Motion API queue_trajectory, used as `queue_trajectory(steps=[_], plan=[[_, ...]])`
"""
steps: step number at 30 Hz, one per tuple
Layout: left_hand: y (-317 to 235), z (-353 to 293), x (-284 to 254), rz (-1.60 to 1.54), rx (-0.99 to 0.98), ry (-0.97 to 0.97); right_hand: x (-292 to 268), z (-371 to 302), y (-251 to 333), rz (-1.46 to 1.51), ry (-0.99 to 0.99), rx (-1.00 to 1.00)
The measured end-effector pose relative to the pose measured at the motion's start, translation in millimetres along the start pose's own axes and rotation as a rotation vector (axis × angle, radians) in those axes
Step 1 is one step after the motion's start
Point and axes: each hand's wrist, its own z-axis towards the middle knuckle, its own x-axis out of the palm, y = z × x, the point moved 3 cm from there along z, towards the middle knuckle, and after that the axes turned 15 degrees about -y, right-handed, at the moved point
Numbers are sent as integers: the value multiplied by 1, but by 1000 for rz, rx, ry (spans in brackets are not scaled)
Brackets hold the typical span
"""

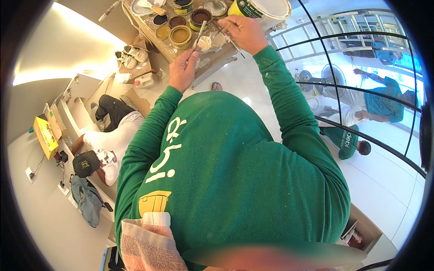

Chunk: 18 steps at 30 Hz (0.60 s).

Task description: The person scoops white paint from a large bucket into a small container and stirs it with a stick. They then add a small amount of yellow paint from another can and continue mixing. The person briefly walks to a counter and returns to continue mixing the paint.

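Observation:
My left hand (182, 71) is closed around a slim tool (200, 36), like a narrow brush or spatula, pointing up toward the paint tins. My right hand (244, 34) pinches a thin dark stick (234, 45) that slants down to the right; its exact kind is unclear. Just beyond both hands lies a crumpled whitish rag or paper (205, 44). The nearest tins are an open ochre paint tin (180, 37) and a dark brown one (200, 17). Smaller brown (176, 22), yellow (162, 32) and black (160, 20) rounds, lids or tins, sit beside them.
A paint-stained wooden bench (153, 38) carries the tins and a large white bucket (272, 8). Shoes (134, 55) lie on a box to the left. One person (110, 140) crouches at low cabinets; others (382, 101) appear beyond black-framed glass at right. A towel (151, 244) hangs over my front.

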Motion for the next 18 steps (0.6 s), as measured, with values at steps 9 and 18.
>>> queue_trajectory(steps=[9,18], plan=[[1,0,1,-22,12,-24,5,0,-2,-68,55,8],[7,-1,3,-2,44,-24,2,1,-2,58,109,72]])
